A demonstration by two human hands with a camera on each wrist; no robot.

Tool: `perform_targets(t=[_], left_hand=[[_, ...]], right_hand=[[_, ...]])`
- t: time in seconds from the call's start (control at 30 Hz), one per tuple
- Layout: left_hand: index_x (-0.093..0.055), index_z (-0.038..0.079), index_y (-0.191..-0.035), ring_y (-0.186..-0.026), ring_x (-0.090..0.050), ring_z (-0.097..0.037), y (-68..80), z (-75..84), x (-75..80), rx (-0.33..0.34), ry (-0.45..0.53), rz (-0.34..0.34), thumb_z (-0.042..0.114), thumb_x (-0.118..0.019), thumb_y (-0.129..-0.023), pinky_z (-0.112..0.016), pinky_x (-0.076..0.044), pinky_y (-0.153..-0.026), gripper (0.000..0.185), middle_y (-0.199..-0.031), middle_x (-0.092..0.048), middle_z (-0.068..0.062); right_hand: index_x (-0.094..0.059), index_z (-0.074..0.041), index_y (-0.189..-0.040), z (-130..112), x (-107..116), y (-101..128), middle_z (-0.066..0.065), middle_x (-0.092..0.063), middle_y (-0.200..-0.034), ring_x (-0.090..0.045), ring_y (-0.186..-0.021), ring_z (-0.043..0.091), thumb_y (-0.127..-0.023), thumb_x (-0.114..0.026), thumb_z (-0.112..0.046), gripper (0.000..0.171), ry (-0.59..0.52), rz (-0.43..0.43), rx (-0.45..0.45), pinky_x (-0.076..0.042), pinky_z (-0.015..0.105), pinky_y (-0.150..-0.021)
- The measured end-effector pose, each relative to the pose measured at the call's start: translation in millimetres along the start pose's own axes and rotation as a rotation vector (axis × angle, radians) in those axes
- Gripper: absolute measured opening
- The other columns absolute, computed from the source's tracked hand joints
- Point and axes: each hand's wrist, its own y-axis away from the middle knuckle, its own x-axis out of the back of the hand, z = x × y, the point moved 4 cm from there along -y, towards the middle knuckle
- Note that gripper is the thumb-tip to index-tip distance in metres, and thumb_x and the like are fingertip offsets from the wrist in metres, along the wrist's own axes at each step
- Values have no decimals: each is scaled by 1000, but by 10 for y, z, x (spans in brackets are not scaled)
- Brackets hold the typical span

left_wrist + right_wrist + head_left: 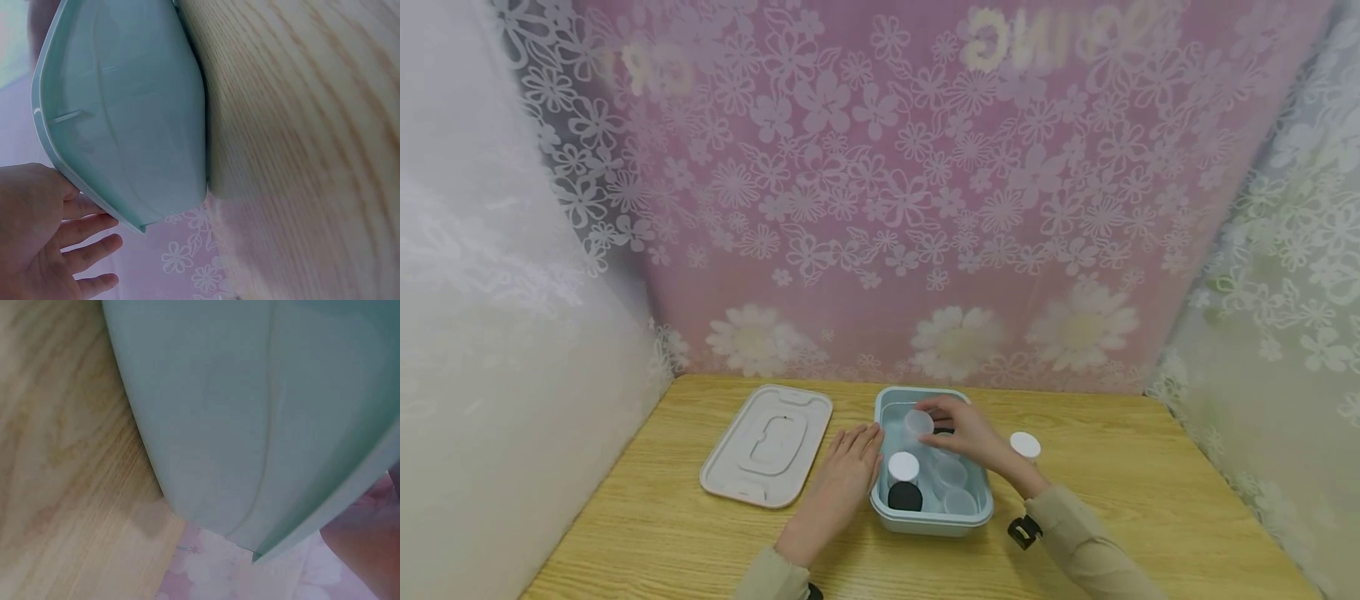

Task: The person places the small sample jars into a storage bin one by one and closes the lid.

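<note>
- Nearest the head camera are the two sleeved forearms at the bottom edge; a dark strap shows at the right wrist.
- Only the head view takes in the whole scene: the teal container stands on the wooden table, with its pale lid lying flat just to its left and a white-capped jar on the table to its right.
- The left wrist view shows only the container's outer wall and the left hand's fingers spread beside its rim; the right wrist view is filled by the wall, with a sliver of hand at the corner.
- The left hand lies flat, fingers straight, against the container's left side.
- The right hand reaches into the container, fingers curled round a small clear jar at the far end.
- Inside lie a white-lidded jar, a black lid and more clear jars, hard to count.
</note>
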Motion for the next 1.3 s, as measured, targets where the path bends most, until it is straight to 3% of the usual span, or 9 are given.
perform_targets(t=[0.27,0.53,0.93,1.13,1.3], left_hand=[[-59,4,-141,-133,-53,-26,-2,14,26,1,-7,0,25,-55,-106,-46,-43,-114,41,-143,-58,-8],[-59,5,-141,-133,-54,-26,-5,12,23,1,-13,16,25,-56,-105,-45,-43,-113,41,-142,-59,-8],[-59,4,-140,-132,-54,-27,6,22,26,-7,1,27,24,-56,-106,-46,-43,-113,40,-142,-59,-8],[-60,3,-140,-132,-55,-27,8,30,35,-11,0,34,24,-56,-106,-47,-44,-113,40,-142,-59,-9],[-60,4,-139,-131,-55,-26,10,28,29,-4,-11,37,25,-56,-106,-46,-44,-113,40,-142,-59,-8]], right_hand=[[-57,8,-134,7,-77,-113,26,-60,-131,-63,-115,42,-91,-75,-4,49,102,-116,39,-56,51,-95],[-62,4,-129,25,-181,-190,20,-65,-127,-67,-109,36,-87,-79,-5,46,245,-152,51,-59,43,-90],[-61,3,-132,67,-269,-172,18,-65,-131,-67,-113,35,-89,-78,-7,47,333,-195,56,-58,41,-93],[-61,3,-134,40,-231,-144,18,-65,-131,-65,-115,36,-89,-78,-7,49,333,-165,61,-58,44,-93],[-60,4,-134,6,-150,-96,20,-64,-131,-64,-116,40,-93,-72,-4,44,184,-99,53,-57,48,-94]])
